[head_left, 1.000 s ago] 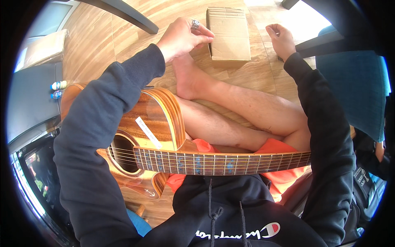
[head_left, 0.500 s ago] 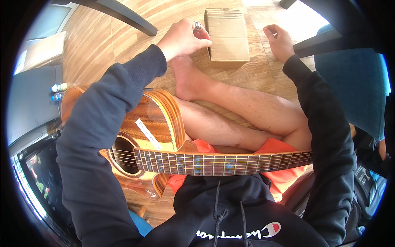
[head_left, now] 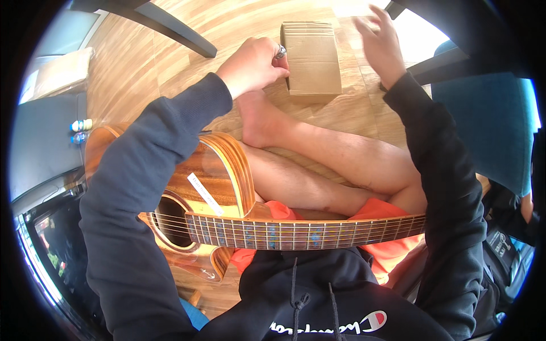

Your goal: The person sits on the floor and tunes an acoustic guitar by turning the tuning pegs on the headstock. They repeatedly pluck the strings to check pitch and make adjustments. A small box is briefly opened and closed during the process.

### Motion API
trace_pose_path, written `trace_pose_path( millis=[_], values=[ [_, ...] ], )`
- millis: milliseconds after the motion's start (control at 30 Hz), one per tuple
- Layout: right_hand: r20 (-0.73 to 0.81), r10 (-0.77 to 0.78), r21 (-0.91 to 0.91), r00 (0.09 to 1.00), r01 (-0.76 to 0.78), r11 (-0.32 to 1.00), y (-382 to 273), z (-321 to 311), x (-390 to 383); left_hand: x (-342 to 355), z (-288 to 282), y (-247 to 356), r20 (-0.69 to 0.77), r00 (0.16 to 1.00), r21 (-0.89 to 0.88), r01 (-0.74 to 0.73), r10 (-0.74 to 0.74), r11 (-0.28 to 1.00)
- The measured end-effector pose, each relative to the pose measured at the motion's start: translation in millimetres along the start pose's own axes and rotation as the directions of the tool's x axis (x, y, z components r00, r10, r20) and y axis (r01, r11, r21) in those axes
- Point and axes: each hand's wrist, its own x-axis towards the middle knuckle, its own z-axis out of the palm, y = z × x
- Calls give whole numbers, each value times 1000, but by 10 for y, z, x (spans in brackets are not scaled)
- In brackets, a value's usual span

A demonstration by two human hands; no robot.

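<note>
1. Lying on the floor (head_left: 182,79), toward its far visible edge, a cardboard box (head_left: 311,63) is just beside the left hand (head_left: 259,63), whose fingers curl closed around nothing visible; contact is unclear.
2. The blurred right hand (head_left: 382,50) has fingers spread, apart from the box's right edge.
3. The box looks light, stiff, crushable; best held by opposite long sides.
4. An acoustic guitar (head_left: 224,165) crosses orange shorts (head_left: 392,260).
</note>
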Motion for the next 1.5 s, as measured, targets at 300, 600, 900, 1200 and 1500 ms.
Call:
trace_pose_path(
  millis=[300,600,900,1200,1500],
  values=[
    [641,-479,137,599,525,840,-519,445,18,54,-33,-157,14,995,-56,-93,94,994],
    [568,-291,48,770,322,946,-448,534,-167,94,21,-179,49,990,-31,-129,130,991],
    [578,-43,154,815,-57,986,-426,572,-63,86,21,-131,42,992,67,-119,116,991],
    [377,-389,-230,840,492,840,-91,488,-345,-262,-340,-267,179,984,-269,56,-7,962],
    [451,-211,-97,867,282,954,-167,611,-459,-1618,-815,246,-125,991,-59,-50,42,997]
  ],
)
